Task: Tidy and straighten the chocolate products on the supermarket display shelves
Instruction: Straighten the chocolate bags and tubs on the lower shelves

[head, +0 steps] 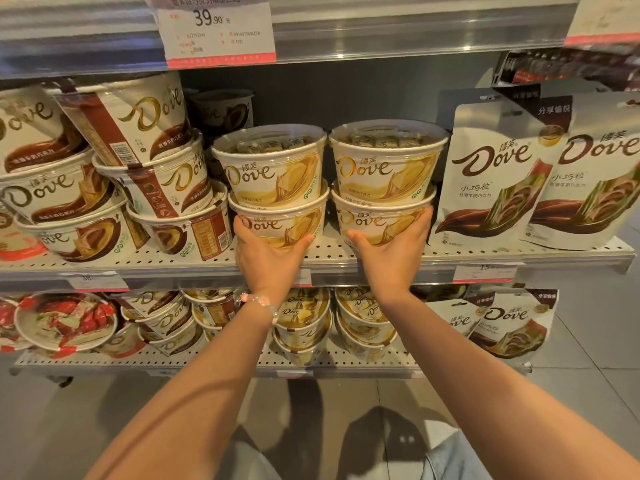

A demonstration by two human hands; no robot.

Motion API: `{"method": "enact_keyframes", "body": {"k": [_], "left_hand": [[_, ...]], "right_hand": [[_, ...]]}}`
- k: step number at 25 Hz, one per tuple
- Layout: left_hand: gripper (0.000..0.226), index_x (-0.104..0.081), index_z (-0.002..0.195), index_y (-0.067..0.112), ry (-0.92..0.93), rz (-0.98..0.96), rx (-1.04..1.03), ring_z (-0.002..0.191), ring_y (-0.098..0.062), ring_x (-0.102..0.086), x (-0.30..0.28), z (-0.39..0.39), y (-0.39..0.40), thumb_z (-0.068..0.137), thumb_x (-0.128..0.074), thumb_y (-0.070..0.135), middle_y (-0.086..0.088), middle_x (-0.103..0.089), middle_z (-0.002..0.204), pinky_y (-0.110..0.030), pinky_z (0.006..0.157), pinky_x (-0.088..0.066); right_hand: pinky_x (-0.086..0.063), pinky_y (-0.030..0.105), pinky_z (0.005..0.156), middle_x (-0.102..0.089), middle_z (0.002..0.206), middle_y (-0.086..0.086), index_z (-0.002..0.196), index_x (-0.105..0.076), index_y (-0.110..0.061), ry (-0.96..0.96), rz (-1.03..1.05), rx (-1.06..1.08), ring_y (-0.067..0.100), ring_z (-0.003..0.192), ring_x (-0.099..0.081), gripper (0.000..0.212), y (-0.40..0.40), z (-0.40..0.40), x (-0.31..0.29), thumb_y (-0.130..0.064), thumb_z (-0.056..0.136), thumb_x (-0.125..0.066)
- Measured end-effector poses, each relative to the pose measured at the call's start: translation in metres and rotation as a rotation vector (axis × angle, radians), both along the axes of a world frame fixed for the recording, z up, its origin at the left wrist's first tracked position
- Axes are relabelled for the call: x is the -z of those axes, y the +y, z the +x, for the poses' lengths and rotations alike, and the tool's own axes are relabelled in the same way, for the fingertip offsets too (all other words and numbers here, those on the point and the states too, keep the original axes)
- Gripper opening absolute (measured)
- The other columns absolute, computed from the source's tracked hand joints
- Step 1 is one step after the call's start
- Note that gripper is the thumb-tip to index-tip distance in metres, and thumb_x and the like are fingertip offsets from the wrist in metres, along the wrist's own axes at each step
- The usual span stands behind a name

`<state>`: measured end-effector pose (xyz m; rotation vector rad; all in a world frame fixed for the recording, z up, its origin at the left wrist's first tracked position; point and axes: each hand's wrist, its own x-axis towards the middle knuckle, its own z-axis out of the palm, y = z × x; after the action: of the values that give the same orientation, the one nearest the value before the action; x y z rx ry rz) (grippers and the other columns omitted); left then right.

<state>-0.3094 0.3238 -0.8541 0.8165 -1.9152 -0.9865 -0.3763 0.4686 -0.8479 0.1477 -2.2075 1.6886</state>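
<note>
Two stacks of round cream-and-gold plastic chocolate tubs side by side on the perforated white metal shelf (pixel 346 259), between brown tubs and standing pouches. Left hand (pixel 268 256) cupped around the left stack's bottom tub (pixel 280 226); right hand (pixel 394 252) likewise around the right stack's bottom tub (pixel 377 225). Probably light, rigid, smooth-walled; upper tubs loose, liable to slide. Best gripped low, around the base.

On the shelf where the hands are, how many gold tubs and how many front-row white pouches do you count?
Gold tubs: 4
Front-row white pouches: 2
Total: 6
</note>
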Motion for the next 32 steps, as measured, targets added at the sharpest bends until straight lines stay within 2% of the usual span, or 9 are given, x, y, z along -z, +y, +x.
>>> {"method": "enact_keyframes", "body": {"k": [6,14,17,22,25,27,30,32], "left_hand": [[0.126,-0.015,0.144,0.011,-0.001,0.026,0.005,0.133,-0.029,-0.036,0.001,0.001,-0.003,0.048,-0.086,0.053,-0.013,-0.038,0.144,-0.038,0.11,-0.031],[0.124,-0.019,0.142,0.015,0.001,0.007,-0.019,0.13,-0.027,-0.04,0.001,0.003,-0.002,0.045,-0.085,0.057,-0.009,-0.041,0.142,-0.038,0.107,-0.035],[0.124,-0.02,0.142,0.013,0.008,0.017,-0.012,0.13,-0.028,-0.039,-0.001,0.001,0.0,0.046,-0.086,0.054,-0.01,-0.042,0.142,-0.043,0.108,-0.034],[0.125,-0.011,0.145,0.01,-0.025,-0.023,0.005,0.136,-0.029,-0.031,0.0,0.001,0.004,0.052,-0.084,0.053,-0.013,-0.033,0.147,-0.046,0.112,-0.027],[0.123,-0.01,0.146,0.009,-0.002,-0.063,0.053,0.138,-0.027,-0.026,0.0,0.007,0.003,0.057,-0.083,0.05,-0.013,-0.027,0.15,-0.044,0.114,-0.024],[0.113,-0.015,0.144,0.007,0.051,-0.112,0.085,0.137,-0.024,-0.025,0.01,0.019,0.006,0.061,-0.083,0.043,-0.013,-0.026,0.148,-0.04,0.114,-0.023],[0.087,-0.032,0.13,0.004,0.06,-0.258,0.137,0.116,-0.016,-0.035,0.04,0.045,0.021,0.066,-0.08,0.036,-0.009,-0.034,0.125,-0.025,0.103,-0.033],[0.079,-0.037,0.123,0.002,0.0,-0.283,0.154,0.106,-0.013,-0.035,0.065,0.054,0.027,0.065,-0.082,0.031,-0.006,-0.035,0.116,-0.021,0.094,-0.034]], "right_hand": [[-0.007,0.022,0.11,-0.013,0.156,0.008,0.148,-0.003,-0.008,-0.004,-0.025,-0.018,0.021,0.144,-0.011,0.124,-0.001,-0.001,0.002,-0.037,0.061,-0.085],[-0.007,0.025,0.111,-0.011,0.156,0.009,0.148,-0.001,-0.008,0.005,-0.045,-0.016,0.021,0.144,-0.01,0.124,-0.003,-0.005,0.004,-0.034,0.061,-0.086],[-0.006,0.025,0.112,-0.009,0.157,0.008,0.148,0.0,-0.008,0.003,-0.061,-0.008,0.021,0.144,-0.008,0.124,-0.002,-0.005,0.005,-0.032,0.062,-0.085],[-0.005,0.012,0.107,-0.007,0.156,0.006,0.149,-0.002,-0.009,0.036,-0.092,-0.036,0.015,0.142,-0.009,0.119,0.0,-0.001,0.009,-0.03,0.065,-0.084],[-0.005,0.004,0.105,-0.01,0.155,0.009,0.148,-0.009,-0.007,0.111,-0.071,-0.08,0.016,0.142,-0.013,0.102,0.011,0.006,0.013,-0.024,0.074,-0.077],[-0.009,0.001,0.106,-0.018,0.151,0.014,0.145,-0.021,-0.003,0.242,-0.026,-0.123,0.014,0.14,-0.017,0.083,0.024,0.016,0.022,-0.018,0.081,-0.071],[-0.023,0.009,0.107,-0.035,0.137,0.014,0.13,-0.04,-0.003,0.34,0.051,-0.139,0.004,0.126,-0.029,0.055,0.041,0.032,0.05,-0.012,0.083,-0.067],[-0.037,0.028,0.103,-0.039,0.126,0.008,0.123,-0.044,-0.005,0.269,0.06,-0.166,0.008,0.118,-0.038,0.047,0.049,0.04,0.074,-0.009,0.081,-0.068]]}}
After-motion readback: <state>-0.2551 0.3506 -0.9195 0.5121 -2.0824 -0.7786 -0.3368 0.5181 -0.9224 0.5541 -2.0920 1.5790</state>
